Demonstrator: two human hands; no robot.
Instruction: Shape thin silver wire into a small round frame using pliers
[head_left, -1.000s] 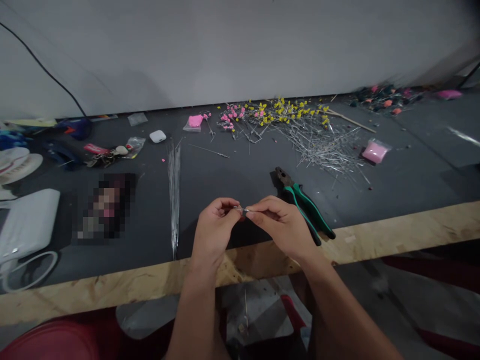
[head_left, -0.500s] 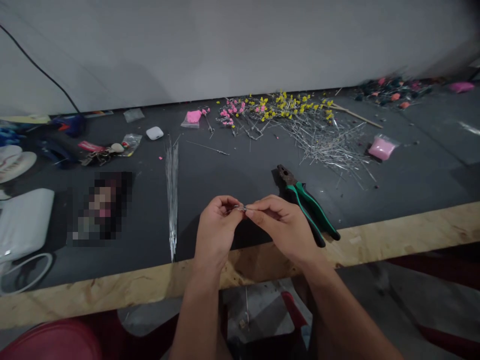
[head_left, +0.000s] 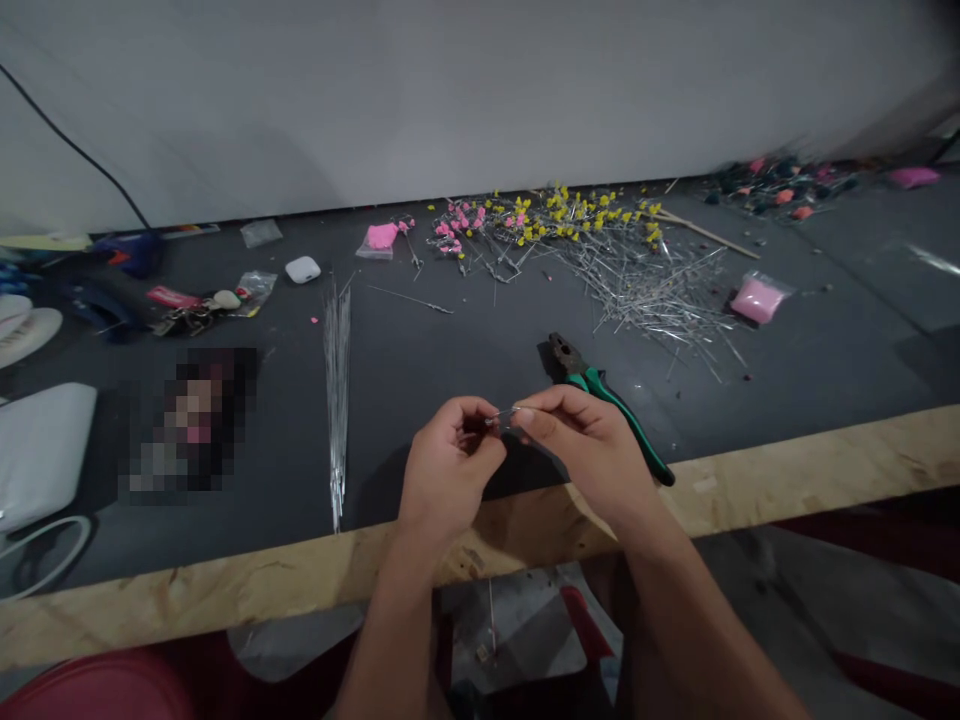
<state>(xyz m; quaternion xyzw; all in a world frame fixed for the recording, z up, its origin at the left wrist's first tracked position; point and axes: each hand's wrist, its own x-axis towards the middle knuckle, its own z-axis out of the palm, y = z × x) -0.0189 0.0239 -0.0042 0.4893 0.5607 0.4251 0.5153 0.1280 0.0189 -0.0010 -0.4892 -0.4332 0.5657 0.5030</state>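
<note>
My left hand [head_left: 448, 470] and my right hand [head_left: 592, 450] meet above the near part of the dark table [head_left: 450, 350], fingertips pinched together on a short thin metal wire [head_left: 501, 418]. Both hands grip it, one at each end. Green-handled pliers [head_left: 607, 400] lie on the table just behind my right hand. A straight bundle of long thin wires [head_left: 337, 390] lies to the left of my left hand.
A heap of cut wires [head_left: 652, 290] with yellow and pink beads [head_left: 547, 215] covers the far middle. Pink bags [head_left: 756, 299] [head_left: 381, 238], a white earbud case [head_left: 303, 269], keys [head_left: 187, 315] and white items [head_left: 37, 450] lie around. The table's wooden front edge [head_left: 750, 480] runs below my hands.
My hands have shifted slightly right and the fingers have turned on the wire. The camera view has drifted a little; the pliers and piles stay where they were.
</note>
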